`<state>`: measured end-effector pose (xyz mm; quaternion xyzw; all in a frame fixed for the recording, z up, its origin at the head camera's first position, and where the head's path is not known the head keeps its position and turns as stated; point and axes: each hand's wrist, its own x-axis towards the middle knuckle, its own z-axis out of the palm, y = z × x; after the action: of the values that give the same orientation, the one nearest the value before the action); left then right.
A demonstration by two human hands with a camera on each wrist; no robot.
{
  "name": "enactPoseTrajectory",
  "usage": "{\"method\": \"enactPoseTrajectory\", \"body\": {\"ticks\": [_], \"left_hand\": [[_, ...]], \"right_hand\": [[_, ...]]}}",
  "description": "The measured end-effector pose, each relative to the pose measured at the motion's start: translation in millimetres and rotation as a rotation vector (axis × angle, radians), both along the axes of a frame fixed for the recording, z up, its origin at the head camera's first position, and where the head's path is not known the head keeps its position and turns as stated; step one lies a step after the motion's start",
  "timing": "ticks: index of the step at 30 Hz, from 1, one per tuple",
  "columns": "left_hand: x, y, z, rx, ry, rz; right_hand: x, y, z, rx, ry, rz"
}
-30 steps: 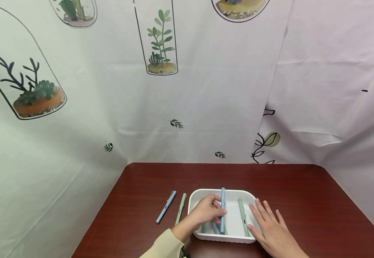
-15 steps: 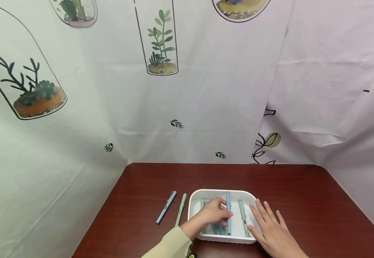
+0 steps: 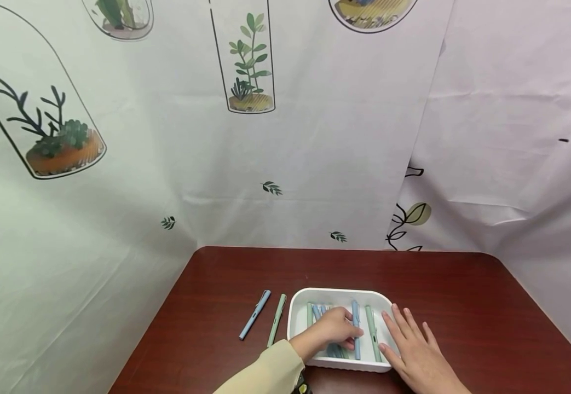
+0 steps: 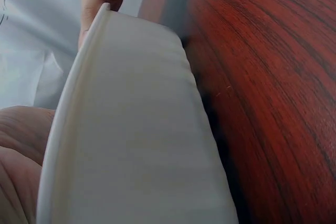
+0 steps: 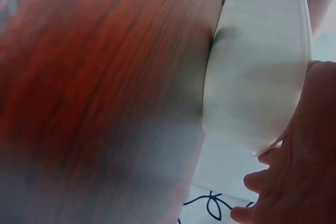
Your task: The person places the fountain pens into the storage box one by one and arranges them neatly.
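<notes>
In the head view a white tray (image 3: 310,293) stands on the table with several pens in it. My left hand (image 3: 334,330) reaches over its near rim and pinches a blue pen (image 3: 356,312) between thumb and fingers, low inside the tray. To the right of that pen lies a green pen (image 3: 371,323); blue and green pens lie partly hidden beneath the left hand. My right hand (image 3: 415,350) is spread flat with straight fingers at the tray's right rim. The left wrist view is mostly the tray's outer wall (image 4: 136,119); the right wrist view has the right hand (image 5: 299,166) against the rim.
Left of the tray, a blue pen (image 3: 254,315) and a green pen (image 3: 277,320) lie on the dark red wooden table (image 3: 443,279). Behind the table hangs a white cloth (image 3: 315,164) printed with plants.
The left hand has moved right and down into the tray with the blue pen. More pens now show on the tray's left side. The right hand has stayed in place.
</notes>
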<state>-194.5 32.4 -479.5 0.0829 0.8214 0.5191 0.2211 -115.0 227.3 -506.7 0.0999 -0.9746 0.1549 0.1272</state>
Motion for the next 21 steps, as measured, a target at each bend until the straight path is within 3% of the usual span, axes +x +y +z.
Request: {"method": "enactPoseTrajectory", "body": {"ticks": [8, 17, 21], "left_hand": [[-2.9, 7.2, -3.9, -0.095, 0.014, 0.009], [-2.6, 12.0, -1.7, -0.241, 0.090, -0.039], [-0.3, 15.4, -2.4, -0.249, 0.113, -0.062]], "right_hand": [[0.5, 0.6, -0.5, -0.007, 0.054, 0.019], [-0.4, 0.9, 0.6, -0.003, 0.045, 0.025], [0.8, 1.2, -0.1, 0.000, 0.052, 0.028]]}}
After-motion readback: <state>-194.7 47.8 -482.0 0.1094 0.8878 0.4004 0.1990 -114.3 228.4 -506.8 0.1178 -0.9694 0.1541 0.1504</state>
